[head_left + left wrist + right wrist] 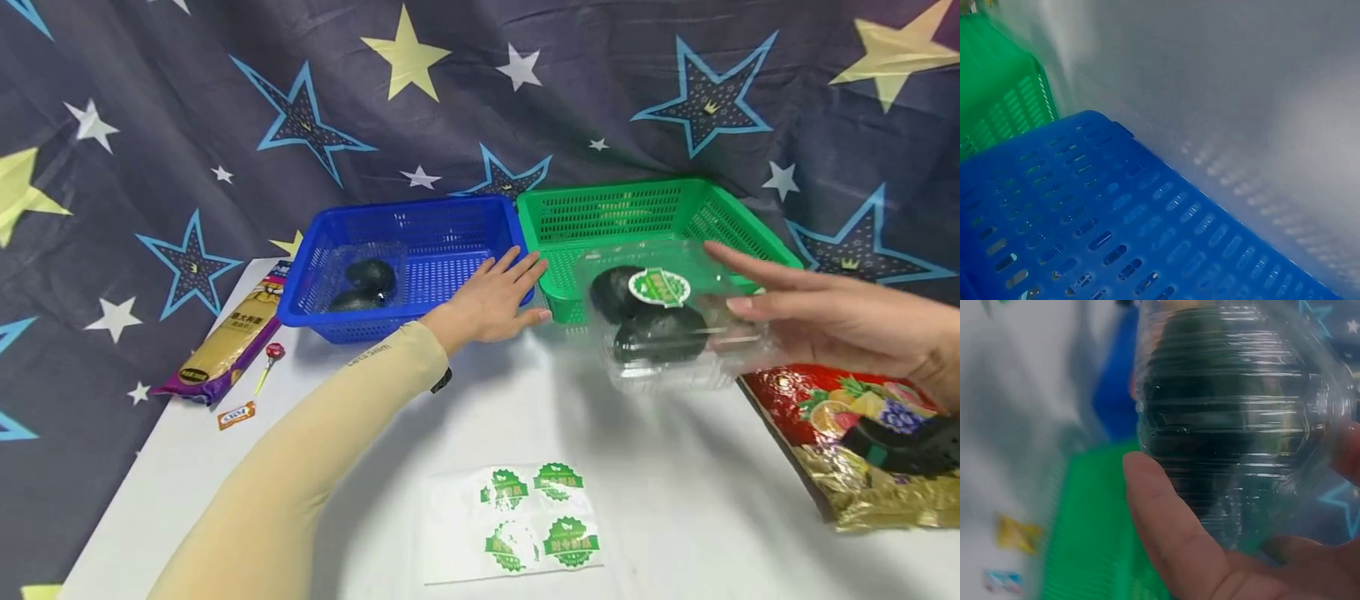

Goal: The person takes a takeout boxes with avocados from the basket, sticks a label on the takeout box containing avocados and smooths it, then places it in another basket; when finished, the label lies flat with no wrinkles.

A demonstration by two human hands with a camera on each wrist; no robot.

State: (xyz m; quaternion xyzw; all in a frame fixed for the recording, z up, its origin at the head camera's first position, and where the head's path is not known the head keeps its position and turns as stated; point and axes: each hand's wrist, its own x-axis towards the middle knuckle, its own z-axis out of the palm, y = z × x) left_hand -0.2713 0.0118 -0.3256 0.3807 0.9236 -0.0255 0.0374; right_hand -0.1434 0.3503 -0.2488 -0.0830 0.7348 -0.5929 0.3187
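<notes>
My right hand [847, 321] grips the right end of a clear plastic box [667, 375], held in the air in front of the green basket [566, 308]. Dark avocados [660, 333] lie inside, and a round green-and-white sticker [660, 287] is on the lid. In the right wrist view, thumb and fingers wrap the ribbed side of the box [1229, 406]. My left hand [495, 300], its fingers spread and straight, is at the near right corner of the blue basket [405, 317]. Another clear box [393, 275] with avocados sits in that basket.
A sticker sheet [450, 533] with several green labels lies at the front. On the left are a purple-and-yellow noodle pack [240, 333], a lollipop [275, 352] and a small orange wrapper [237, 415]. A red-and-gold bag [832, 475] lies at right. Behind hangs a starry cloth [585, 92].
</notes>
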